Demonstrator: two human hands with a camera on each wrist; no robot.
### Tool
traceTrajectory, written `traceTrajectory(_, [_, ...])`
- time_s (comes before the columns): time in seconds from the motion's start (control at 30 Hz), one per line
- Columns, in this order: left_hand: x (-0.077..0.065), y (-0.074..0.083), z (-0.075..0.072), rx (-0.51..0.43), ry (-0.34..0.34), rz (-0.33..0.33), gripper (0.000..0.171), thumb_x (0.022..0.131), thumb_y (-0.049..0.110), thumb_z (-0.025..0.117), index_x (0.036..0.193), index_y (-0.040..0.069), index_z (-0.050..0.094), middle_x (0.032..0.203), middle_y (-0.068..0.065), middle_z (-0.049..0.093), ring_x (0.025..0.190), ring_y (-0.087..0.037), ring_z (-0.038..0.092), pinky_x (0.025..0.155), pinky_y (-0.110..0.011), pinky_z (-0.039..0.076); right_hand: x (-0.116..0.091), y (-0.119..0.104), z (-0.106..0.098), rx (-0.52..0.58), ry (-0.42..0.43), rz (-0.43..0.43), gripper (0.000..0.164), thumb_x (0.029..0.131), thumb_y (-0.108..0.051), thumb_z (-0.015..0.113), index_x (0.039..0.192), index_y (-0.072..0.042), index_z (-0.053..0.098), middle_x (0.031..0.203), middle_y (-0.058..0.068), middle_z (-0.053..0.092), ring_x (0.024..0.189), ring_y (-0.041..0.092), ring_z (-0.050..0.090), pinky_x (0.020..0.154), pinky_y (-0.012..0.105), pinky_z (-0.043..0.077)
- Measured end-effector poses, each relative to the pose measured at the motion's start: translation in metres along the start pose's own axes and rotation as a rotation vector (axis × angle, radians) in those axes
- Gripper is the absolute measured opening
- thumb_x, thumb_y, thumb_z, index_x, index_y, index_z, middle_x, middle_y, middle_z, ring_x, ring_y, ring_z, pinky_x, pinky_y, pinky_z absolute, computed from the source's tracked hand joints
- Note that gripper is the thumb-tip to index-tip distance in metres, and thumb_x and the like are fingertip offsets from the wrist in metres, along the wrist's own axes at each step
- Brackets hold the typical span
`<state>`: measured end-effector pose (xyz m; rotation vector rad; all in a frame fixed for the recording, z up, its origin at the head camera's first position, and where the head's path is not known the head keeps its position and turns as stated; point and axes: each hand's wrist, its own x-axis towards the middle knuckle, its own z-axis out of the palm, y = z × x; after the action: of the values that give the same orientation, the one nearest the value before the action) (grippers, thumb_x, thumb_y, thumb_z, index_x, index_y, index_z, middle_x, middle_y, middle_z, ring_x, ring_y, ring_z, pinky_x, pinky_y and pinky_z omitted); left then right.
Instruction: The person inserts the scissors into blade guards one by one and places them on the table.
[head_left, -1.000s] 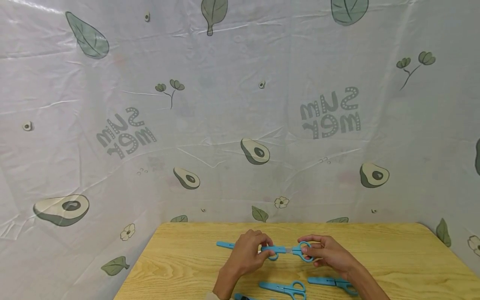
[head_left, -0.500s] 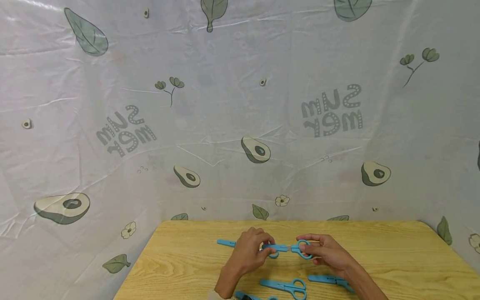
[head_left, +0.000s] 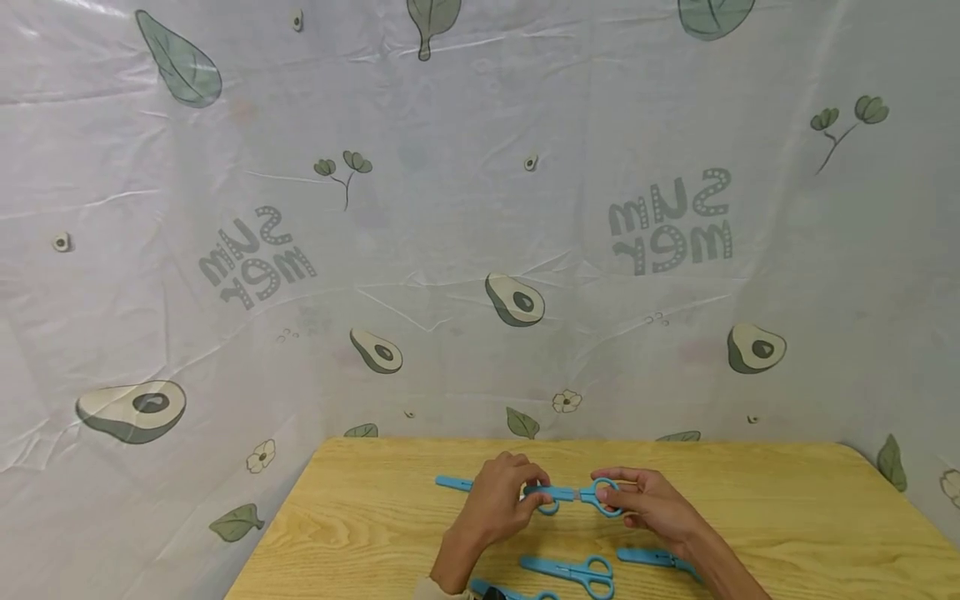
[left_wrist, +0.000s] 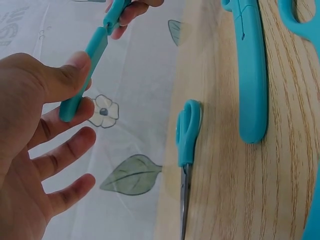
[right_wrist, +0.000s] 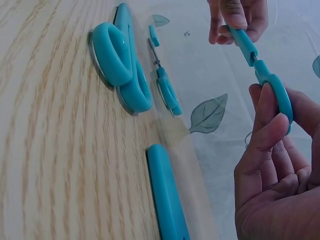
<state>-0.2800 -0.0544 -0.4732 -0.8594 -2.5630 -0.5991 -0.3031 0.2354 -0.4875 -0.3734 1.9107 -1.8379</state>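
Observation:
My left hand [head_left: 497, 502] pinches a blue blade cover [head_left: 557, 493] between thumb and forefinger, its other fingers spread apart in the left wrist view. Opposite it, my right hand [head_left: 660, 507] grips the ring handles of a pair of blue scissors [right_wrist: 278, 94]. Most of the blade is inside the cover; a short strip of metal shows between cover and handle. Both hands hold this pair above the table, roughly level in the head view. Behind the left hand lies another pair of scissors [left_wrist: 188, 132] with bare metal blades, and a loose cover [head_left: 452, 482] is near its tip.
Covered scissors [head_left: 567, 571] lie on the wooden table [head_left: 375, 533] in front of the hands. Another covered pair [head_left: 647, 557] is partly under the right forearm. A further blue pair [head_left: 504, 592] sits at the bottom edge. A patterned plastic sheet [head_left: 450, 208] hangs behind the table.
The gap between cover and handle has narrowed since one second ago, with the blade further inside the cover. The hands have come slightly closer together. The head view has shifted a little.

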Motion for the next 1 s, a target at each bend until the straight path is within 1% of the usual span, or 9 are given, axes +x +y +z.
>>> traceTrajectory(0.13, [0.0001, -0.0004, 0.0008, 0.000, -0.012, -0.011, 0.012, 0.099, 0.035, 0.078, 0.104, 0.024, 0.081, 0.090, 0.008, 0.070, 0.087, -0.006, 0.058, 0.082, -0.024, 0.051, 0.0012, 0.0015, 0.0026, -0.004, 0.017, 0.012, 0.059, 0.108, -0.029, 0.068, 0.155, 0.004, 0.051, 0.091, -0.006, 0.074, 0.082, 0.008, 0.064, 0.066, 0.023, 0.051])
traceTrajectory(0.27, [0.0001, -0.0003, 0.0008, 0.000, -0.009, -0.017, 0.012, 0.099, 0.035, 0.078, 0.104, 0.024, 0.081, 0.091, 0.007, 0.070, 0.087, -0.006, 0.058, 0.082, -0.024, 0.051, 0.0018, 0.0017, 0.0045, -0.014, 0.034, 0.014, 0.058, 0.108, -0.030, 0.067, 0.154, 0.003, 0.053, 0.092, -0.006, 0.073, 0.085, 0.009, 0.066, 0.068, 0.024, 0.052])
traceTrajectory(0.6, [0.0024, 0.0015, 0.0002, 0.008, 0.008, 0.003, 0.013, 0.099, 0.035, 0.078, 0.103, 0.022, 0.081, 0.091, 0.007, 0.071, 0.085, -0.006, 0.059, 0.081, -0.025, 0.052, 0.0038, 0.0007, 0.0068, -0.029, 0.039, 0.002, 0.058, 0.108, -0.030, 0.068, 0.153, 0.004, 0.054, 0.090, -0.008, 0.075, 0.083, 0.008, 0.066, 0.068, 0.024, 0.052])
traceTrajectory(0.83, [0.0037, 0.0041, 0.0033, 0.019, 0.015, 0.001, 0.013, 0.098, 0.036, 0.079, 0.102, 0.024, 0.081, 0.091, 0.008, 0.071, 0.085, -0.004, 0.059, 0.079, -0.023, 0.048, 0.0041, 0.0008, 0.0092, -0.038, 0.044, 0.006, 0.057, 0.109, -0.030, 0.067, 0.153, 0.004, 0.054, 0.093, -0.007, 0.074, 0.085, 0.009, 0.065, 0.068, 0.025, 0.051])
traceTrajectory(1.0, [0.0031, 0.0053, 0.0041, 0.020, 0.010, -0.006, 0.012, 0.097, 0.036, 0.079, 0.102, 0.025, 0.081, 0.091, 0.009, 0.071, 0.085, -0.004, 0.058, 0.078, -0.022, 0.048, 0.0037, 0.0019, 0.0094, -0.036, 0.049, 0.014, 0.058, 0.108, -0.032, 0.068, 0.152, 0.003, 0.055, 0.093, -0.007, 0.074, 0.085, 0.010, 0.065, 0.068, 0.025, 0.051])
